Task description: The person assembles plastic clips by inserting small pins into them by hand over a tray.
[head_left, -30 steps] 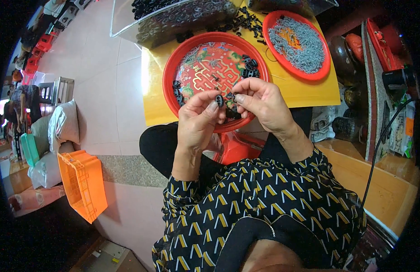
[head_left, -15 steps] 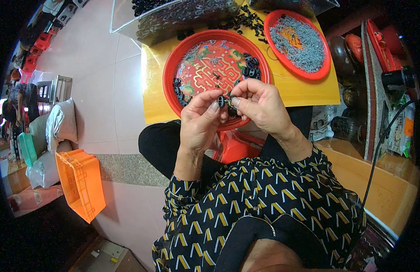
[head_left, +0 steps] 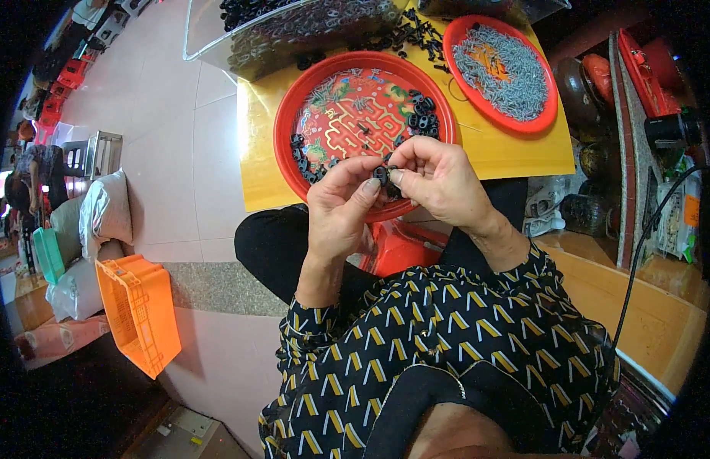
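Over the near edge of a round red tray (head_left: 284, 145), my left hand (head_left: 336, 203) pinches a small black plastic piece (head_left: 381, 174) with holes in it, between thumb and fingertips. My right hand (head_left: 445, 183) is closed too, its thumb and forefinger pressed on a small black part right beside that piece. Whether the two parts are joined is hidden by my fingertips. Inside the patterned tray lie similar black pieces (head_left: 424, 121) along the right and left sides, with small silver screws (head_left: 324, 92) toward the far left.
A smaller red tray (head_left: 554, 99) of silver screws stands to the right on the yellow table (head_left: 255, 180). Clear bins (head_left: 240, 57) of black parts stand at the back, with loose black pegs (head_left: 412, 34) between them. An orange crate (head_left: 152, 321) sits on the floor at left.
The two black parts in my fingertips have come closer together, and the held piece has turned slightly. Both hands stay over the tray's near edge.
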`<state>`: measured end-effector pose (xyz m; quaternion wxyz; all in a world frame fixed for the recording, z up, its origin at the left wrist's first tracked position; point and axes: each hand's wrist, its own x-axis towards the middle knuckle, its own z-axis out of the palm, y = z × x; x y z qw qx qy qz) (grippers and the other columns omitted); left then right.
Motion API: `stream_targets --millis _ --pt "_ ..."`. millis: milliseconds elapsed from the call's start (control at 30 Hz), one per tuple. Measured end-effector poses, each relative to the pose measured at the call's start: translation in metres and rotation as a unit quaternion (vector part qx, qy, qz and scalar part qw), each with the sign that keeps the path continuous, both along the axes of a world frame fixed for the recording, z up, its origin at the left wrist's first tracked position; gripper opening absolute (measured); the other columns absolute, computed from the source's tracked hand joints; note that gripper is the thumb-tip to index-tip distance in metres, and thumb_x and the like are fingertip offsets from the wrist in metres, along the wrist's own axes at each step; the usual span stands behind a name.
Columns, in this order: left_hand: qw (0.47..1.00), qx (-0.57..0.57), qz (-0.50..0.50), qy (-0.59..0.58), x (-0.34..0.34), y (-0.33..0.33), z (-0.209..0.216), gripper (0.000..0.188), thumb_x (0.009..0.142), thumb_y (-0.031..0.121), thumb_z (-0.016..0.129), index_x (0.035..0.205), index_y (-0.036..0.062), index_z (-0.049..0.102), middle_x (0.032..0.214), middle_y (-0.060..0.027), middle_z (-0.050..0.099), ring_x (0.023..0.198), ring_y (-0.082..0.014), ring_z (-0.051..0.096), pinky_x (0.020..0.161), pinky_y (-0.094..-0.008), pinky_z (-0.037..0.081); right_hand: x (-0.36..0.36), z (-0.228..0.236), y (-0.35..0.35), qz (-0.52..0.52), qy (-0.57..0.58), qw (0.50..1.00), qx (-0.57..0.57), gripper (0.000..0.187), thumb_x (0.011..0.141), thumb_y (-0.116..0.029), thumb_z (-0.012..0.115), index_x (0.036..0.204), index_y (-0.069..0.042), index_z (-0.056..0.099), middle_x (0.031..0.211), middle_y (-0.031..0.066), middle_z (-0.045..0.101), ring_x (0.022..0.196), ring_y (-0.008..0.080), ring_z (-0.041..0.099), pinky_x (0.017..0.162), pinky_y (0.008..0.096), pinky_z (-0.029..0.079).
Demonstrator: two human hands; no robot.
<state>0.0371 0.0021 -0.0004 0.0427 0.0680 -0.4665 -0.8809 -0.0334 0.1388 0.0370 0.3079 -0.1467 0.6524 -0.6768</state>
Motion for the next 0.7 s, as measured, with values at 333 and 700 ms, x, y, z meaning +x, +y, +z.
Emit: stream_targets --millis 333,700 --pt "1.0 -0.002 0.01 0.002 -0.001 0.0 0.0 0.024 0.08 -0.001 0.053 0.103 -0.0033 0.051 0.087 -0.0059 0.058 0.073 -0.0087 0.054 0.067 -0.0204 0.046 -0.007 -0.006 0.001 0.02 -0.088 0.995 -0.043 0.01 0.078 -0.004 0.056 0.087 0.0 0.054 0.069 0.0006 0.055 0.059 0.0047 0.052 0.05 0.016 0.044" --pt "0.998 0.04 0.04 -0.018 -0.002 -0.004 -0.004 0.024 0.08 0.0 0.054 0.103 -0.0029 0.052 0.085 -0.0049 0.057 0.069 -0.0094 0.052 0.063 -0.0202 0.044 -0.009 -0.001 0.003 0.008 -0.009 1.0 0.01 0.009 0.08 -0.006 0.052 0.088 -0.001 0.054 0.071 -0.0012 0.053 0.059 0.0031 0.048 0.052 0.0157 0.041"
